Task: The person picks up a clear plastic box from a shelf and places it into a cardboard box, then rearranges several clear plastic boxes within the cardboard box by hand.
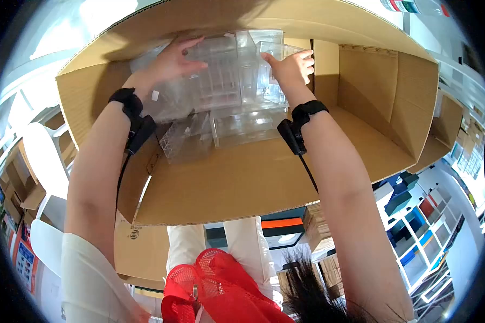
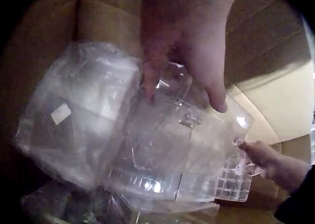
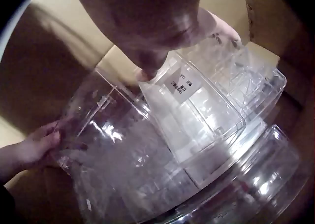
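Clear plastic boxes (image 1: 215,81) stand in a row along the far wall of a large cardboard box. My left hand (image 1: 173,62) rests on the left part of this row, fingers and thumb spread. Right of it, my right hand (image 1: 292,70) grips a clear box (image 3: 202,120) bearing a white printed label (image 3: 183,84), thumb on the near side and fingers round the other. A plastic-wrapped bundle (image 2: 83,106) with a small white sticker lies beside the left hand. In front lie another clear box (image 1: 250,126) and a clear piece with a grid side (image 1: 186,141).
The cardboard box's (image 1: 215,188) walls rise around both hands, its near edge close to the person's legs. A white chair (image 1: 46,156) stands at the left, a white shelf (image 1: 425,231) at the right. A bottle (image 1: 415,6) lies beyond the far flap.
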Tool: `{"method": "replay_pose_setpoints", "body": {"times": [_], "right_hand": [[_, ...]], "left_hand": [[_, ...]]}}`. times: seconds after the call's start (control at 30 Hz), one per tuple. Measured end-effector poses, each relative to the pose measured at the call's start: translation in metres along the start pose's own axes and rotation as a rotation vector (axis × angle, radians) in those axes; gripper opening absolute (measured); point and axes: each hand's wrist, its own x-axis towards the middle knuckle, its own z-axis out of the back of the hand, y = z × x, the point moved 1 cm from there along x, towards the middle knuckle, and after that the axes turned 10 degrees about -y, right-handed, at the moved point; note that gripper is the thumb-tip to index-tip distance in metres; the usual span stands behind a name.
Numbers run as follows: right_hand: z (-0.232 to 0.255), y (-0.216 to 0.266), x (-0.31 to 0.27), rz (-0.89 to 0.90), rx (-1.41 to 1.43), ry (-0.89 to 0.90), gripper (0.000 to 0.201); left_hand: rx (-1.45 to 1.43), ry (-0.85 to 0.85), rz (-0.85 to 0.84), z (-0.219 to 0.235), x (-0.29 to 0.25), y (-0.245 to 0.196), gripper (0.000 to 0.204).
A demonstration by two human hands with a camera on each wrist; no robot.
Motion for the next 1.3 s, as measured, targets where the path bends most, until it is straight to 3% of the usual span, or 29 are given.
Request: {"method": "replay_pose_setpoints", "body": {"times": [0.1,0.2,0.3,0.4,0.5,0.53,0.6,0.63,0.73,0.83,0.9,0.93,1.03,1.1,1.17,1.2,1.23,1.3], "right_hand": [[-0.001,0.0,0.0,0.008,0.008,-0.011,0.131],[0.0,0.001,-0.002,0.016,0.017,-0.024,0.13],[0.002,0.004,-0.001,0.034,0.032,-0.088,0.13],[0.002,0.016,0.008,0.077,0.04,-0.142,0.128],[0.007,0.025,0.01,0.074,0.066,-0.133,0.127],[0.016,0.028,0.003,0.066,0.072,-0.138,0.125],[0.01,0.031,0.007,0.106,0.074,-0.208,0.124],[0.009,0.034,0.009,0.126,0.074,-0.241,0.124],[0.013,0.041,0.021,0.133,0.172,-0.18,0.118],[0.006,0.022,0.037,0.237,0.306,-0.075,0.103],[-0.012,-0.002,0.065,0.382,0.48,0.0,0.095],[-0.008,-0.015,0.069,0.43,0.694,0.126,0.079],[-0.03,-0.049,0.086,0.236,0.833,0.218,0.072],[-0.06,-0.082,0.101,0.041,0.818,0.309,0.066],[-0.047,-0.091,0.067,-0.443,0.591,0.349,0.058],[-0.11,-0.136,0.09,-0.03,0.365,0.496,0.052],[-0.172,-0.182,0.114,0.394,0.183,0.519,0.046],[-0.072,-0.123,0.027,-0.094,0.249,0.751,0.036]], "left_hand": [[-0.084,-0.02,0.039,-0.005,0.004,0.01,0.073],[-0.113,-0.018,0.321,-0.001,0.008,0.011,0.074],[-0.235,-0.228,0.389,-0.015,0.006,0.022,0.071],[-0.235,-0.618,0.298,-0.034,-0.002,0.017,0.068],[-0.38,-1.09,0.43,-0.073,-0.015,0.008,0.067],[-0.36,-1.068,0.592,-0.092,-0.023,0.01,0.065],[-0.591,-0.998,0.884,-0.112,-0.045,-0.015,0.054],[-0.844,-0.94,1.007,-0.118,-0.051,-0.034,0.045],[-1.648,-0.365,1.085,-0.132,-0.048,-0.038,0.031],[-1.727,-0.482,0.947,-0.118,-0.03,-0.023,0.021],[-1.71,-0.451,0.958,-0.117,-0.033,-0.025,0.02],[-1.699,-0.437,0.959,-0.115,-0.035,-0.027,0.019],[-1.356,-0.311,0.879,-0.109,-0.052,-0.041,0.034],[-0.853,0.023,0.634,-0.127,-0.061,-0.026,0.038],[-0.293,0.233,0.305,-0.139,-0.072,-0.025,0.043],[0.012,0.284,0.105,-0.142,-0.083,-0.032,0.046],[0.317,0.331,-0.098,-0.146,-0.091,-0.036,0.049],[0.363,0.379,-0.023,-0.153,-0.097,-0.029,0.053]]}}
